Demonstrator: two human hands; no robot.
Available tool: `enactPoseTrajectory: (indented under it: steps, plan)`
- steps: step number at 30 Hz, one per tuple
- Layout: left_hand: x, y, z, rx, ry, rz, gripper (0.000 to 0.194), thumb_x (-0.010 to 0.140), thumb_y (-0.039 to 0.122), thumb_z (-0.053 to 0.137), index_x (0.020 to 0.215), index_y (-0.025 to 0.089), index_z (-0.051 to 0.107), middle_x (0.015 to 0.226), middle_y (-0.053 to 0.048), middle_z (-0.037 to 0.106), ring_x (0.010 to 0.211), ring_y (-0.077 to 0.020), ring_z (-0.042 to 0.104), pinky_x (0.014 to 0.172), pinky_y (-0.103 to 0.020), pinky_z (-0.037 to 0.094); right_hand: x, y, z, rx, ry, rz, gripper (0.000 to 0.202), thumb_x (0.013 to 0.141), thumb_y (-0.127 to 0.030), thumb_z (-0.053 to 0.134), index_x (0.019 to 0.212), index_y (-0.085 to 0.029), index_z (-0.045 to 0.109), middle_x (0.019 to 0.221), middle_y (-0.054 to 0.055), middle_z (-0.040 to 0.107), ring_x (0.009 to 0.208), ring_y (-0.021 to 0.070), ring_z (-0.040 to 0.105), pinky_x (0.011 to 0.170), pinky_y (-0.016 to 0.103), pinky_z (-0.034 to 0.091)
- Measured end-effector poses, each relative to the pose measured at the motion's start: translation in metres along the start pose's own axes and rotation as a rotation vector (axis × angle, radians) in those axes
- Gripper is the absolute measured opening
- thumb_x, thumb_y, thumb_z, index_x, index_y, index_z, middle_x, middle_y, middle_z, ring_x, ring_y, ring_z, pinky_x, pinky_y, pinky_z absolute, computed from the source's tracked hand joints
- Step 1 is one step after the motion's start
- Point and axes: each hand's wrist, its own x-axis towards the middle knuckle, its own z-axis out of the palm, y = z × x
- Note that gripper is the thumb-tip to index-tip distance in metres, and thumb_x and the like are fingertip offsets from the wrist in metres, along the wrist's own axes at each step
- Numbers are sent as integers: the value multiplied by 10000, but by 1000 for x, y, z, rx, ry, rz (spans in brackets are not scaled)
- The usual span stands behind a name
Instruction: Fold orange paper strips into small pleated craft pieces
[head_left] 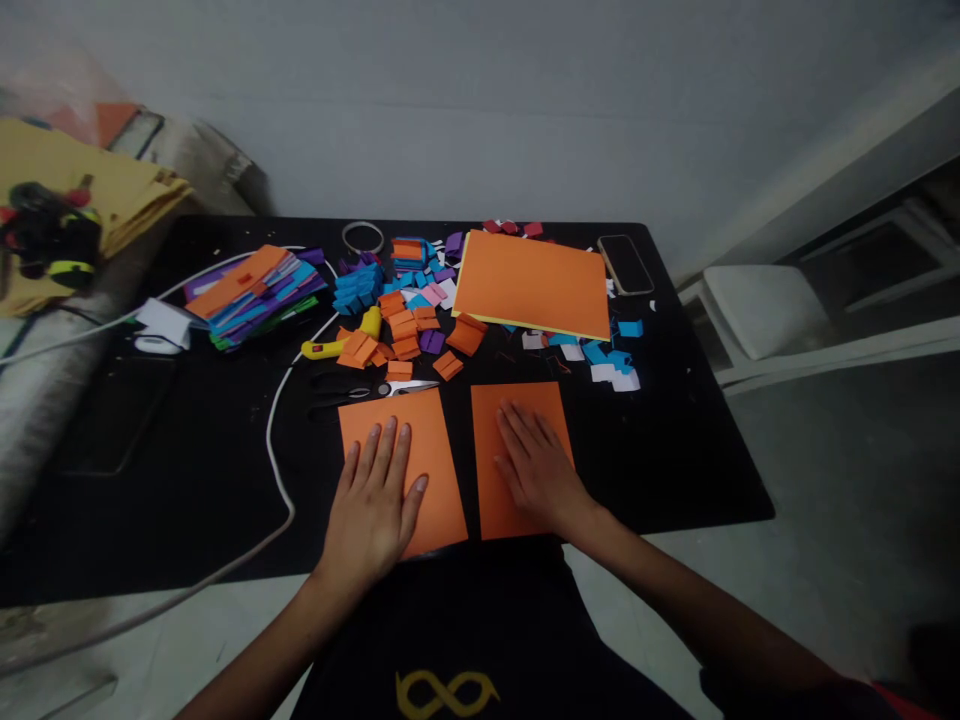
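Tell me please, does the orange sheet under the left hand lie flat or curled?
Flat: the orange sheet has straight edges, and the left hand rests spread on it.

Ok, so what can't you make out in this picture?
All in the head view:
Left orange sheet: partly hidden by the left hand.
Right orange sheet: partly hidden by the right hand.
Yellow tool: partly hidden by orange paper pieces.
White cable: cut off by the left edge.
Scissors: dark handles blend into the black table.

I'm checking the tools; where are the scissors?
Left of centre in the head view, the scissors lie on the black table, just beyond the orange sheet under the left hand.
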Motion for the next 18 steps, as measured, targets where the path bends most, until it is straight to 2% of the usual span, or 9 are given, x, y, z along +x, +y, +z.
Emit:
enactPoseTrajectory:
  steps: [7, 9, 13, 15, 18]
  plan:
    - [0, 1, 0, 19, -8, 7, 711, 1072, 416, 420, 1680, 113, 208, 1684, -200, 378, 1572, -365, 348, 1264, -561, 274, 0, -2, -5, 21, -24, 10, 711, 1095, -305, 379, 1694, -92, 60, 1704, 186, 322, 1607, 324, 276, 1287, 573, 304]
    - [1, 0, -3, 11, -7, 6, 692, 1063, 415, 436, 1661, 109, 271, 1664, -198, 418, 1559, -369, 372, 1256, -562, 284, -1, -3, -7, 38, -24, 23, 746, 1088, -382, 419, 1695, -105, 85, 1717, 178, 299, 1618, 330, 242, 1292, 585, 277]
    - [10, -2, -15, -30, 18, -7, 682, 1024, 476, 509, 1593, 113, 413, 1605, -210, 505, 1508, -385, 449, 1219, -556, 347, 0, -5, -14, 50, -31, 82, 849, 1010, -622, 518, 1684, -191, 234, 1744, 156, 238, 1625, 411, 161, 1264, 690, 219]
    - [15, -3, -21, -55, 37, -10, 711, 1000, 515, 552, 1585, 132, 424, 1620, -208, 484, 1512, -389, 441, 1222, -559, 350, 1, -4, -20, 50, -57, 100, 881, 967, -706, 535, 1667, -225, 300, 1744, 146, 247, 1620, 436, 156, 1257, 711, 189]
    - [23, -1, -24, -81, 16, 18, 782, 980, 566, 582, 1623, 175, 372, 1689, -190, 380, 1562, -391, 358, 1257, -579, 301, 5, -1, -27, 43, -87, 110, 933, 927, -768, 544, 1663, -240, 317, 1749, 141, 237, 1618, 452, 139, 1262, 706, 163]
